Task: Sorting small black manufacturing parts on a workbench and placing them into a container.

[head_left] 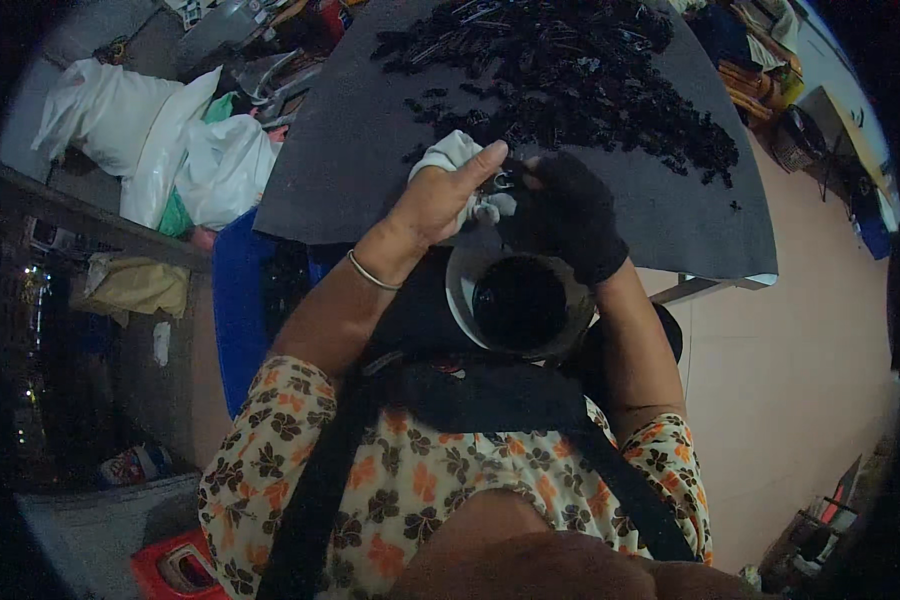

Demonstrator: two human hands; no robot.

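Note:
My bare left hand, with a bangle at the wrist, is closed around a bunched white cloth above the table's near edge. Its thumb points toward my right hand, which wears a black glove. Between the two hands shows a small dark piece with a shiny bit; its kind is too dark to make out. The gloved fingers are curled at this piece. Just below the hands is a round pale container with dark contents. Many small black pieces lie heaped on the grey table.
White sacks stand left of the table. A blue crate or chair is close by my left forearm. Tan flooring spreads at the right, past the table's corner. A red container is at the lower left.

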